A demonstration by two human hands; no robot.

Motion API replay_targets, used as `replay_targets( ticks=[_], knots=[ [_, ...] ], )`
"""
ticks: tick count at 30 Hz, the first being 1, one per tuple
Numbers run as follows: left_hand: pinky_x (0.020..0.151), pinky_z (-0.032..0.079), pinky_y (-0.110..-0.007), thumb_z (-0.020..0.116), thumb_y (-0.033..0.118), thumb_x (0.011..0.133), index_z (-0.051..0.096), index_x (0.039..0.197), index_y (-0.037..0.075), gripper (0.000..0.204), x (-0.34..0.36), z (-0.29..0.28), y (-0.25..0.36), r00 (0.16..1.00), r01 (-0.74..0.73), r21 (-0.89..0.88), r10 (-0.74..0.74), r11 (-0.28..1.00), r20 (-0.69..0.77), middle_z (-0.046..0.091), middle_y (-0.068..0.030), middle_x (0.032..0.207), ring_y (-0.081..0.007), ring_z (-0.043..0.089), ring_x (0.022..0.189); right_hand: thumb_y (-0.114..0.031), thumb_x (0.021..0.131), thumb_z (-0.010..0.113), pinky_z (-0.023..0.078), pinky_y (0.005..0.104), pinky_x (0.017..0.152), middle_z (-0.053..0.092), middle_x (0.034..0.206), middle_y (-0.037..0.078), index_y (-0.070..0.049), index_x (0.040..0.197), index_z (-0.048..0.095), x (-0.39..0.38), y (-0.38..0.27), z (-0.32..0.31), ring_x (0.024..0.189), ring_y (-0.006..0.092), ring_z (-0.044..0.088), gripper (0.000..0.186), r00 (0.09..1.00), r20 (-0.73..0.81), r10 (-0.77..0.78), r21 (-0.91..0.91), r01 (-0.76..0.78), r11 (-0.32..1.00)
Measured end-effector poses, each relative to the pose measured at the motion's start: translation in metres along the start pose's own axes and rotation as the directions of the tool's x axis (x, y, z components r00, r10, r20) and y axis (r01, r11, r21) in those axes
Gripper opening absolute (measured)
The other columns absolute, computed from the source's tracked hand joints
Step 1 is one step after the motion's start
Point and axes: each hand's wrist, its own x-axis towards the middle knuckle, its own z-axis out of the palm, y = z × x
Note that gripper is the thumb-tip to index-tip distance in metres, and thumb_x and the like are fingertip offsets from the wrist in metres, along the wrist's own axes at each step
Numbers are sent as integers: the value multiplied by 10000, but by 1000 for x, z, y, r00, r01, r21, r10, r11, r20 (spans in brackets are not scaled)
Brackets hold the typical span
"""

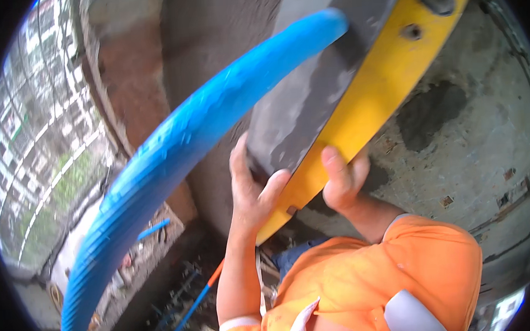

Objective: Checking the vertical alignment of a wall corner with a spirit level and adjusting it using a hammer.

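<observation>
A long yellow level (394, 91) with an oval opening near its top end lies diagonally across the right of the view, along a grey, wet-streaked strip or surface (315, 95). My left hand (251, 193) is wrapped on the lower part of these, thumb toward the yellow face. My right hand (345, 179) grips the level's other edge a little to the right, thumb on its face. A long, ribbed bright blue pipe (172, 144) curves across the view to the left of my hands, close to the camera.
A grey rendered wall (203, 42) and reddish-brown strip (122, 65) stand beside a barred window (39, 149) showing buildings and greenery. A short blue pipe (153, 229) lies by the debris-strewn sill. An orange-and-blue pole (197, 300) is below. The patchy grey concrete surface (492, 109) is at right.
</observation>
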Motion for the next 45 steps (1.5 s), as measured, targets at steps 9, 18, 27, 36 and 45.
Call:
replay_targets(
  ticks=[9, 18, 27, 36, 45],
  knots=[
    [1022, 346, -387, 852, 214, 641, 230, 1409, 25, 1006, 5, 12, 7, 1000, 24, -125, -26, 992, -13, 437, -144, 1270, -254, 436, 1208, -86, 866, 548, 426, 336, 900, 545, 1136, 138, 44, 1187, 463, -19, 25, -18, 1015, 224, 540, 356, 993, 112, -41, -189, 61, 980],
    [1039, 340, -396, 848, 174, 633, 187, 1431, 35, 1046, -7, 6, 6, 1000, 10, -119, -8, 993, 20, 391, -160, 1334, -277, 431, 1231, -91, 871, 567, 373, 343, 964, 515, 1196, 126, 47, 1274, 411, -41, 22, -6, 1094, 219, 502, 454, 998, 19, 52, -73, -50, 996],
    [1056, 303, -371, 827, 187, 666, 159, 1441, 38, 1034, -4, 4, 10, 999, 11, 35, -12, 999, 50, 392, -116, 1343, -241, 404, 1226, -89, 895, 544, 396, 343, 934, 541, 1162, 131, 46, 1230, 454, -38, 20, -12, 1049, 233, 533, 372, 996, 93, -9, -176, 25, 984],
    [1055, 305, -371, 853, 247, 653, 168, 1438, 40, 1062, -3, 2, 8, 997, 43, 74, -47, 996, 54, 400, -116, 1337, -239, 409, 1225, -103, 894, 545, 414, 341, 898, 545, 1138, 148, 57, 1200, 473, -18, 6, -14, 1011, 244, 546, 352, 995, 103, -3, -210, 25, 977],
    [1063, 302, -387, 830, 142, 624, 147, 1447, 59, 1073, -13, -3, 4, 991, 81, 88, -89, 993, 98, 369, -123, 1361, -258, 393, 1243, -100, 891, 549, 407, 342, 903, 545, 1136, 147, 61, 1199, 473, -9, 1, -18, 1016, 242, 539, 356, 993, 118, -1, -202, 25, 979]
  ],
)
